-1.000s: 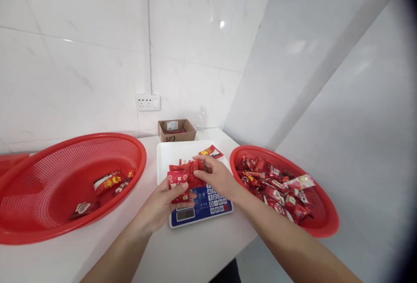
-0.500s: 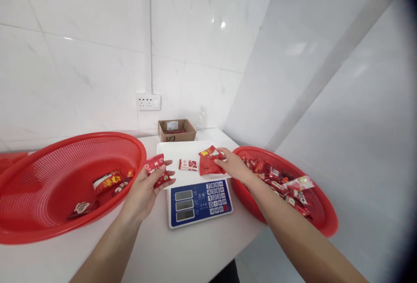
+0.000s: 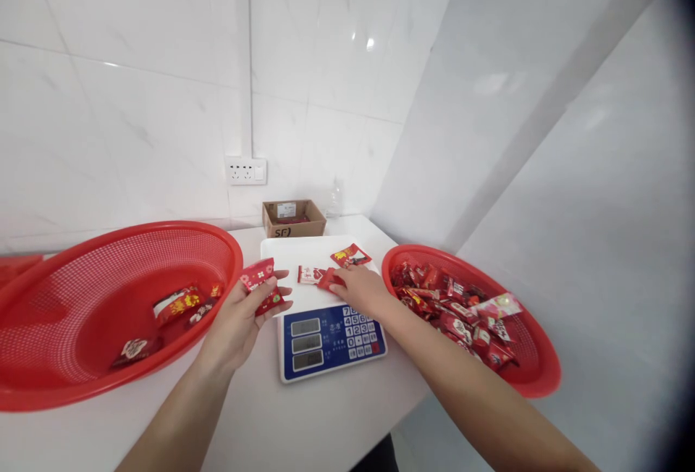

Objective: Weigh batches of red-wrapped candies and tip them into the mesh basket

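My left hand [image 3: 239, 316] holds a couple of red candy packets [image 3: 260, 285] just left of the scale's white weighing tray [image 3: 287, 251]. My right hand [image 3: 363, 291] rests palm down on the tray's front edge, fingers closed over a red packet [image 3: 327, 280]. Two more packets lie on the tray: a white-and-red one [image 3: 308, 274] and a red-and-yellow one [image 3: 350, 255]. The blue scale panel [image 3: 332, 339] with displays and keypad sits in front of both hands.
A large red mesh basket [image 3: 70, 378] at left holds a few packets [image 3: 177, 305]. A smaller red basket [image 3: 535, 378] at right is full of wrapped candies [image 3: 456, 305]. A small cardboard box [image 3: 294, 218] stands behind the scale, under a wall socket [image 3: 246, 170].
My left hand carried packets from above the scale panel to the tray's left side. My right hand went out to the tray's right, then came back left and lowered onto a packet.
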Action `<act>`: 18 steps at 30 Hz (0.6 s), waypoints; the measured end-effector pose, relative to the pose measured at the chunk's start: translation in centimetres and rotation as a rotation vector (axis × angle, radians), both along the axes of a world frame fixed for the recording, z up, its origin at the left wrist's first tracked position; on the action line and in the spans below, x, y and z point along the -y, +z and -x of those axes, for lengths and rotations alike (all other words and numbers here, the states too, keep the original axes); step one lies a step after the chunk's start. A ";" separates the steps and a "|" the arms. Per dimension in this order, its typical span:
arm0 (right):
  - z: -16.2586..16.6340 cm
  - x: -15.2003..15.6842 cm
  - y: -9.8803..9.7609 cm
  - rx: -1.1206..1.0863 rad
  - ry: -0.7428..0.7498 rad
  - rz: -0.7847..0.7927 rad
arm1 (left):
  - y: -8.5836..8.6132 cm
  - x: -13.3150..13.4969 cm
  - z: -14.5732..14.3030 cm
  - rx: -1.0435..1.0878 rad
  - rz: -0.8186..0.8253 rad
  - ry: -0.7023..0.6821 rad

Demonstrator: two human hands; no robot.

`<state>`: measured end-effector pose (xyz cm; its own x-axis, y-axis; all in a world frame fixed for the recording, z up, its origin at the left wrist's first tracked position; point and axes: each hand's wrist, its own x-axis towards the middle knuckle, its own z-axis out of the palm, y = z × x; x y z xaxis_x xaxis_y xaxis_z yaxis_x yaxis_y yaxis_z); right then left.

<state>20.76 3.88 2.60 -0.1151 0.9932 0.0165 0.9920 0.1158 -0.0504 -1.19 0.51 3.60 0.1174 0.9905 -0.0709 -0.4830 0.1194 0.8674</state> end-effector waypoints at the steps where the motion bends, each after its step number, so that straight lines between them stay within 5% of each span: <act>1: 0.4 0.0 0.1 0.019 0.000 -0.017 | 0.0 0.0 0.0 0.000 -0.001 -0.001; 5: 1.7 -0.2 0.1 0.003 0.099 -0.100 | 0.1 0.0 0.2 0.006 -0.013 -0.004; 9: 3.0 -1.2 -0.8 -0.048 0.174 -0.004 | 0.1 -0.1 0.2 0.009 -0.018 -0.009; 18: 1.6 -4.5 -0.6 -0.085 -0.015 -0.005 | 0.4 0.0 0.5 0.000 -0.025 0.022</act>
<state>19.12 8.35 2.04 -0.0980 0.9947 0.0303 0.9859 0.1012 -0.1336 -1.72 0.51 4.02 0.0957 0.9943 -0.0462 -0.4852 0.0871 0.8701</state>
